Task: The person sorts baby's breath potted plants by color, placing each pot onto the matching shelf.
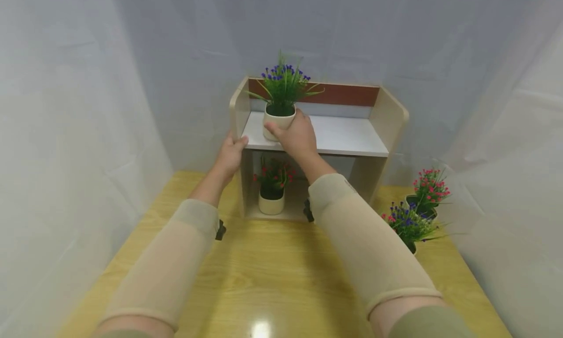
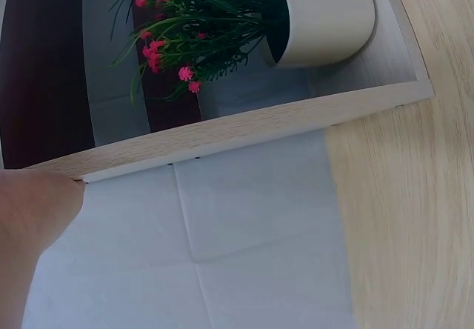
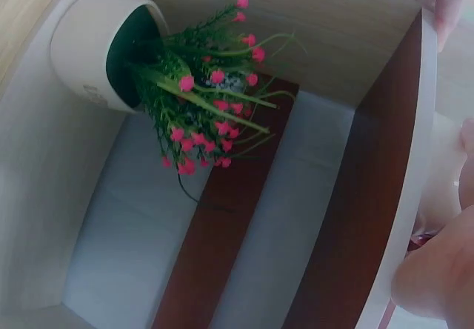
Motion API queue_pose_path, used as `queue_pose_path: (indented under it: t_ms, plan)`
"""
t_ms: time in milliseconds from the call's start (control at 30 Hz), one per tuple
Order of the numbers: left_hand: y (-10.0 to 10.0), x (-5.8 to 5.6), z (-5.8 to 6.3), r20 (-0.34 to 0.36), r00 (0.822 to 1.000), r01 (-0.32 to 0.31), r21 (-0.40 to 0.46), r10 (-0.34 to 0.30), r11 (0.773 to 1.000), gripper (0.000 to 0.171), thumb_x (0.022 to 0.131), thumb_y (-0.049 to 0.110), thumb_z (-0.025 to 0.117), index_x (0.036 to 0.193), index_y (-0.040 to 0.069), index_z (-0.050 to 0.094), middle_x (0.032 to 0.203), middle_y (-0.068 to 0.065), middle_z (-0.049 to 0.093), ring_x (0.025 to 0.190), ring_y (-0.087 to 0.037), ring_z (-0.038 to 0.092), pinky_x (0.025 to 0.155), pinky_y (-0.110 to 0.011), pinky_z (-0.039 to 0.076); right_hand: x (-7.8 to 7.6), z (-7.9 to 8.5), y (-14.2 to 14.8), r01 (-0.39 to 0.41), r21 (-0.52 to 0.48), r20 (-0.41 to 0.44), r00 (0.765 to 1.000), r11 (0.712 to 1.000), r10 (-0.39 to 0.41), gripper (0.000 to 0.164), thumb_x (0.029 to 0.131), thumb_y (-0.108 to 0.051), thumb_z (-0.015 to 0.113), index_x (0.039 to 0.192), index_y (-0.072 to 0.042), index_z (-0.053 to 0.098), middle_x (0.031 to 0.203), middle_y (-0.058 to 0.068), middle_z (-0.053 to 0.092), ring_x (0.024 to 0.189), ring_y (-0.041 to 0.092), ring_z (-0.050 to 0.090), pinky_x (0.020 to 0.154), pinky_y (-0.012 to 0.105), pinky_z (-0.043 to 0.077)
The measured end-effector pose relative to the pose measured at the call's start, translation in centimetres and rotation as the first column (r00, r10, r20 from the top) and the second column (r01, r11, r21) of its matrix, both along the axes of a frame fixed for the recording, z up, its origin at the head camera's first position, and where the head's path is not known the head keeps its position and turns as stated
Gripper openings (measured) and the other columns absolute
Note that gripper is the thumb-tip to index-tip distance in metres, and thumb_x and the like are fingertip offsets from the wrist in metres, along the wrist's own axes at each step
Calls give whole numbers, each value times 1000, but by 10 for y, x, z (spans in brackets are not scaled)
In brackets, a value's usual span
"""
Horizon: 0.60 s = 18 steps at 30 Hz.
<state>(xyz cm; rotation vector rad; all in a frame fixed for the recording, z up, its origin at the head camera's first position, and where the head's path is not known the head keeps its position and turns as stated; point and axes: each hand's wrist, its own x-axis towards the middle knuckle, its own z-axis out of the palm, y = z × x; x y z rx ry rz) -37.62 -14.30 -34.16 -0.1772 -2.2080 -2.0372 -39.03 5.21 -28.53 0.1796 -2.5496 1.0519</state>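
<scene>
My right hand [image 1: 301, 136] grips a white pot of purple flowers [image 1: 281, 91] from its right side, thumb across the front. The pot is upright at the left end of the upper board of a small wooden shelf unit [image 1: 347, 135]. My left hand [image 1: 228, 157] holds the unit's left side panel, thumb at its front edge and the other fingers mostly hidden behind it. On the lower level, below the hands, a white pot of red flowers [image 1: 271, 203] stands upright. Both wrist views show this lower pot [image 2: 329, 25] close up, with its pinkish-red blooms [image 3: 218, 107].
At the right side of the yellow wooden table [image 1: 255, 269] stand a pot of pink-red flowers [image 1: 431, 189] and, nearer, a pot of purple flowers [image 1: 406, 225], partly hidden by my right forearm. Pale sheeting [image 1: 189, 59] hangs behind and on both sides.
</scene>
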Motion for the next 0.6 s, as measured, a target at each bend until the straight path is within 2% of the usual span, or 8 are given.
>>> queue_pose_path:
  t_ms: [200, 367, 600]
  plan:
    - [0, 3, 1, 3, 1000, 15, -10, -15, 1000, 60, 116, 25, 44, 171, 11, 24, 176, -16, 34, 167, -31, 24, 141, -51, 10, 0, -4, -1, 10, -10, -6, 1000, 1000, -10, 87, 92, -65, 78, 148, -3, 53, 131, 17, 65, 119, 32, 64, 103, 48, 58]
    - [1, 3, 1, 13, 1000, 19, -20, -19, 1000, 62, 116, 27, 44, 172, 14, 23, 178, -14, 33, 168, -30, 23, 141, -51, 10, 1, -5, 0, 11, -27, 17, 1000, 1000, -10, 98, 91, -66, 79, 156, -1, 44, 139, 20, 58, 122, 32, 62, 107, 48, 58]
    - [1, 1, 0, 4, 1000, 9, -23, -8, 1000, 64, 116, 27, 45, 174, 15, 20, 180, -13, 28, 170, -30, 19, 141, -50, 8, 5, -3, 3, 20, -52, 53, 998, 998, -17, 113, 93, -63, 79, 169, 2, 26, 160, 26, 47, 142, 36, 56, 124, 48, 49]
